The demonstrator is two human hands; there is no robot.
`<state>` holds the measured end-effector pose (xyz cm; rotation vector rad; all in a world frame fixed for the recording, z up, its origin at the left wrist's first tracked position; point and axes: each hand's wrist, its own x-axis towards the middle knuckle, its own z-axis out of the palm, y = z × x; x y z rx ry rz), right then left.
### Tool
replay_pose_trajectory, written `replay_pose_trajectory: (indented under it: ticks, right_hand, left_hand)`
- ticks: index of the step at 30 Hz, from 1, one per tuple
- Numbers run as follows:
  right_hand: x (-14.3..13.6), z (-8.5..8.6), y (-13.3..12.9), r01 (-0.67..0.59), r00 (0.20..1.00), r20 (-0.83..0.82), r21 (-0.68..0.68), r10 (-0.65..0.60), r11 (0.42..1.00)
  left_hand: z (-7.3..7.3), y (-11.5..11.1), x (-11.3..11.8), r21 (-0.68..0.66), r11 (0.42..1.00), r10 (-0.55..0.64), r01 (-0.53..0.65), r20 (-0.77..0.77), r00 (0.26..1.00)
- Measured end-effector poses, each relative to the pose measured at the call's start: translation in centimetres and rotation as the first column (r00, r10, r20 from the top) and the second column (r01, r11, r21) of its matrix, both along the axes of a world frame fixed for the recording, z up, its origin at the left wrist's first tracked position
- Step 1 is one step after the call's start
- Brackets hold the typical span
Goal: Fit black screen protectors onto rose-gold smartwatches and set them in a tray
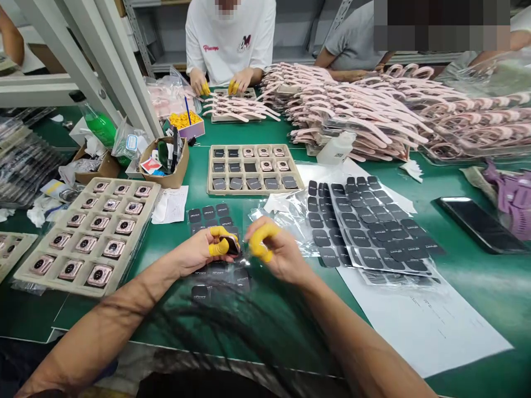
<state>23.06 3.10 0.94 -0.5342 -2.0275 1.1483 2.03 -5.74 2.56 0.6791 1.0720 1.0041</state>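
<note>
My left hand, with yellow finger cots, is closed on a smartwatch case with a dark face, tilted above the table. Just to its right is my right hand, also in yellow finger cots. Its curled fingers are smeared by motion, and I cannot make out anything in them. Below both hands lies a clear sheet of black square stickers with printed lettering. Beyond them, a beige compartment tray carries watch cases, several of them covered by black squares. To the left stands another tray of pink watch cases.
Sticker sheets lie at the right on white paper. A phone rests at far right. Pink straps are heaped at the back. A small cardboard box stands behind the left tray. Across the table sits a co-worker.
</note>
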Motion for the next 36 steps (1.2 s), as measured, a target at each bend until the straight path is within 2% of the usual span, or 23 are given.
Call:
replay_pose_trajectory:
  ticks: [2,3,4,6,7,8,10,12,15,17,20,23,25,28,29,30,31,33,34,36]
  right_hand:
    - [0.9,0.2,1.1,0.080,0.997,-0.001,-0.173,-0.082,0.982]
    - [1.4,0.1,1.9,0.156,0.987,0.073,-0.206,-0.143,0.966]
    - [2.0,0.0,2.7,0.255,0.954,0.202,-0.155,-0.222,0.955]
    - [2.8,-0.7,4.0,0.391,0.812,0.417,0.128,-0.408,0.911]
    - [2.9,-1.1,4.3,0.407,0.756,0.438,0.268,-0.486,0.873]
    - [2.9,-1.4,4.4,0.408,0.734,0.407,0.375,-0.543,0.832]
    - [2.3,-1.8,3.8,0.388,0.784,0.264,0.498,-0.562,0.776]
    - [1.4,-1.9,2.3,0.327,0.867,0.137,0.568,-0.479,0.755]
    - [-0.2,-1.8,-0.5,0.113,0.936,0.182,0.655,-0.302,0.747]
    - [-1.0,-2.0,-2.1,0.001,0.916,0.289,0.690,-0.277,0.724]
    - [-1.7,-2.3,-3.1,-0.067,0.861,0.394,0.715,-0.322,0.696]
    - [-1.7,-2.5,-2.5,-0.062,0.816,0.417,0.753,-0.401,0.655]
    - [-1.4,-2.4,-1.9,-0.001,0.763,0.410,0.773,-0.499,0.634]
    - [-1.0,-2.0,-1.9,0.152,0.660,0.399,0.759,-0.637,0.633]
    - [-1.0,-1.8,-2.4,0.207,0.662,0.373,0.743,-0.650,0.637]
    - [-1.1,-1.7,-3.2,0.242,0.703,0.335,0.717,-0.627,0.654]
    - [-1.3,-1.5,-4.2,0.243,0.773,0.297,0.679,-0.561,0.693]
    - [-1.9,-1.3,-6.7,0.139,0.906,0.249,0.588,-0.341,0.797]
    - [-2.3,-1.3,-7.8,0.061,0.935,0.262,0.543,-0.238,0.837]
    - [-2.9,-1.4,-9.6,-0.049,0.942,0.313,0.493,-0.125,0.869]
  left_hand:
    - [-0.1,0.3,0.1,0.040,0.995,0.096,-0.096,-0.001,0.995]
    - [-0.2,0.4,0.1,0.064,0.988,0.144,-0.142,-0.029,0.989]
    - [-0.2,0.5,0.1,0.087,0.980,0.186,-0.180,-0.063,0.981]
    - [-0.5,0.6,0.1,0.114,0.969,0.231,-0.218,-0.113,0.966]
    - [-0.6,0.6,0.1,0.121,0.966,0.241,-0.227,-0.126,0.962]
    - [-0.7,0.6,0.1,0.125,0.966,0.244,-0.228,-0.138,0.960]
    - [-1.0,0.6,0.0,0.125,0.971,0.224,-0.205,-0.171,0.959]
    - [-1.1,0.6,-0.1,0.123,0.976,0.203,-0.180,-0.213,0.956]
    - [-1.2,0.5,-0.3,0.154,0.975,0.202,-0.163,-0.287,0.936]
    - [-1.2,0.3,-0.4,0.204,0.968,0.212,-0.144,-0.368,0.905]
    - [-1.2,0.0,-0.4,0.265,0.959,0.216,-0.097,-0.471,0.855]
    - [-1.5,0.1,-0.3,0.230,0.968,0.185,-0.102,-0.377,0.907]
    - [-1.8,0.4,-0.2,0.188,0.972,0.192,-0.142,-0.284,0.940]
    - [-2.0,1.1,-0.2,0.185,0.954,0.277,-0.235,-0.244,0.929]
    - [-2.1,1.5,-0.2,0.196,0.947,0.298,-0.254,-0.242,0.923]
    - [-2.1,1.8,-0.3,0.203,0.944,0.305,-0.260,-0.240,0.921]
    - [-2.2,2.0,-0.3,0.204,0.944,0.304,-0.259,-0.237,0.922]
    - [-2.3,2.5,-0.3,0.191,0.946,0.302,-0.261,-0.233,0.924]
    - [-2.4,2.5,-0.4,0.179,0.945,0.311,-0.274,-0.233,0.922]
    - [-2.5,2.5,-0.3,0.155,0.937,0.343,-0.313,-0.252,0.905]
